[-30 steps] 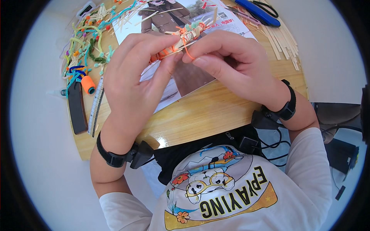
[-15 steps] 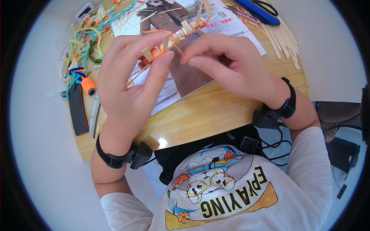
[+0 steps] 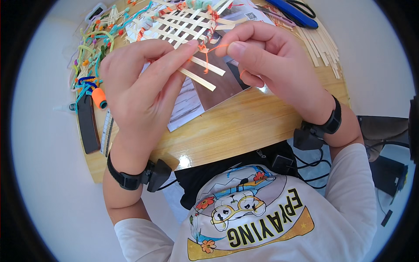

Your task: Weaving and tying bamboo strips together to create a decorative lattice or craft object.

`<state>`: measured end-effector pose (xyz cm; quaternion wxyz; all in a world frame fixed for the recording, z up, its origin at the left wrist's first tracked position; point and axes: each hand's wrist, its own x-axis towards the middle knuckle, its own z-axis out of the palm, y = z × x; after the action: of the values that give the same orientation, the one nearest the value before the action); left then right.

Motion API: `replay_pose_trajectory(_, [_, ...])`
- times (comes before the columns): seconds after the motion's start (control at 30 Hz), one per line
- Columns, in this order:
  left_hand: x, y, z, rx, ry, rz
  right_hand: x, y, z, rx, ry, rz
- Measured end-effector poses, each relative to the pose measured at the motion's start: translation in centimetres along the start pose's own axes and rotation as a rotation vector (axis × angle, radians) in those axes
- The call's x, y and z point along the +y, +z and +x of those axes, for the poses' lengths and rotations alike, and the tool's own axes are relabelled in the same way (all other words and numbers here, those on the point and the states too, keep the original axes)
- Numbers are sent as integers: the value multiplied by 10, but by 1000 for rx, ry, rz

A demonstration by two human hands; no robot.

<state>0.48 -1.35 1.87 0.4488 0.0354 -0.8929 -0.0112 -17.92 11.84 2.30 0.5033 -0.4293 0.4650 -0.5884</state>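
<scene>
A woven lattice of pale flat strips (image 3: 181,22) is tilted up above the far half of the table. Orange and green wrapping covers its rim, and strip ends stick out toward me. My left hand (image 3: 142,83) grips the near edge of the lattice between thumb and fingers. An orange thread (image 3: 217,46) runs from the lattice's near right corner to my right hand (image 3: 273,65), which pinches it between thumb and forefinger. A short loose end dangles below that corner.
An illustrated sheet (image 3: 187,110) lies under the work. At left are colourful pipe cleaners and beads (image 3: 109,41), an orange thread spool (image 3: 99,98), a dark bar (image 3: 88,129) and a ruler (image 3: 106,131). Blue-handled tool (image 3: 292,14) and loose strips (image 3: 318,50) lie at right.
The lattice has turned from nearly edge-on to showing its woven face. My right hand has moved slightly right, with the orange thread still pinched.
</scene>
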Motion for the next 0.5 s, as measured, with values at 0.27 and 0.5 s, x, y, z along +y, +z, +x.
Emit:
replay_pose_trajectory(0.27, [-1,3,-3,31,-1,27,-6,2,-4,31,-17,-142])
replay_pose_trajectory(0.5, [9,3,-2,21,-259,-229,8,5,-3,-62,-132,-228])
